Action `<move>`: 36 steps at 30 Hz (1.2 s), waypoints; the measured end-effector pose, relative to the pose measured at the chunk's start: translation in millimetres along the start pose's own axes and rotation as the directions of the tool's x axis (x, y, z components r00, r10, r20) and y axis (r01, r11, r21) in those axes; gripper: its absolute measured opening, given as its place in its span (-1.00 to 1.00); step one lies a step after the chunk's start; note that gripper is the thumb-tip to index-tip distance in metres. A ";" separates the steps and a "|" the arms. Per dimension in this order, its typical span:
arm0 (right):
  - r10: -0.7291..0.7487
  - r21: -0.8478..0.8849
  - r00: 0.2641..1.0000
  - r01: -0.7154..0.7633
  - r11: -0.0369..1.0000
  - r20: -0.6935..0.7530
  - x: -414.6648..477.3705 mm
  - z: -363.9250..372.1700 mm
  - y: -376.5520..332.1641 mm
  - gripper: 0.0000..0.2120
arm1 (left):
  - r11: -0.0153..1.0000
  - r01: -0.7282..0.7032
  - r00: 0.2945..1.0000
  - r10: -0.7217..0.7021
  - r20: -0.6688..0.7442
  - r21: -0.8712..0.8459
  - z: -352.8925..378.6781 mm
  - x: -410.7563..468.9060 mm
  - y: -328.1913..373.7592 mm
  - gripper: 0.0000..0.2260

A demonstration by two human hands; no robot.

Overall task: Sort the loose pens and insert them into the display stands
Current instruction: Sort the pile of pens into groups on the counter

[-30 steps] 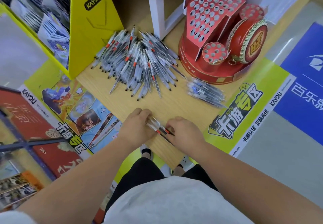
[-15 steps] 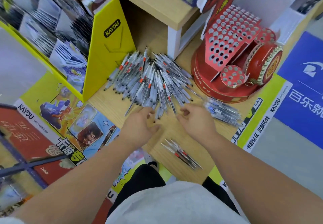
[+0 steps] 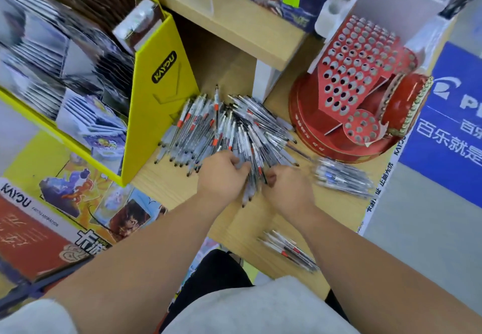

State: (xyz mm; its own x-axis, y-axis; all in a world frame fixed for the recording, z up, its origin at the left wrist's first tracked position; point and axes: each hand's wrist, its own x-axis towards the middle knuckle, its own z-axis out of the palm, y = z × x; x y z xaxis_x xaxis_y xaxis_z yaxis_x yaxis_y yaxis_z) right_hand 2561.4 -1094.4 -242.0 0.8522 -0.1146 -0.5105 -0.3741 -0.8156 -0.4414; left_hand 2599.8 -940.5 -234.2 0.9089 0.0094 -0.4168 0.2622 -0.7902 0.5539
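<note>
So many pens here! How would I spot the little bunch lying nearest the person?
Find the red drum-shaped display stand on the wooden table, then come straight toward the person to the table's front edge. The small bunch lies there beside the right forearm. Unlike the big heap and the blue-marked bundle, it has few pens, with red marks.

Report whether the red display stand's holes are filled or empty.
Empty. No pen stands in any visible hole of the red display stand; the pens lie piled loose on the table beside it.
</note>
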 end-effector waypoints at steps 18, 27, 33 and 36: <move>-0.044 0.189 0.984 0.076 0.979 -0.172 4.9 -2.9 -25.1 -0.79 | 0.692 0.315 0.941 -0.317 0.118 -0.650 -24.6 -17.5 -20.2 -0.81; -0.005 -0.027 0.985 0.000 1.000 -0.170 22.0 8.0 -48.7 -0.78 | 0.962 0.108 0.991 -0.125 -0.051 -0.250 -32.2 6.9 -44.1 -0.79; 0.046 -0.036 0.988 -0.051 0.998 -0.146 15.8 6.8 -40.5 -0.85 | 0.994 -0.068 0.994 0.074 -0.075 0.081 -26.2 11.0 -48.0 -0.86; 0.051 -0.059 0.991 -0.059 0.997 -0.126 13.6 7.9 -41.7 -0.79 | 0.991 -0.057 0.997 0.064 -0.053 0.120 -24.9 12.1 -48.3 -0.84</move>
State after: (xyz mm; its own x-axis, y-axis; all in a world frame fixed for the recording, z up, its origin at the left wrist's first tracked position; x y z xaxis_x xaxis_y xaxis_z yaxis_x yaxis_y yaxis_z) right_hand 2585.6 -1057.5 -236.4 0.8714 -0.2268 -0.4349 -0.4014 -0.8394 -0.3666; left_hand 2606.2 -886.9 -248.1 0.9398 -0.0087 -0.3416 0.1690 -0.8571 0.4866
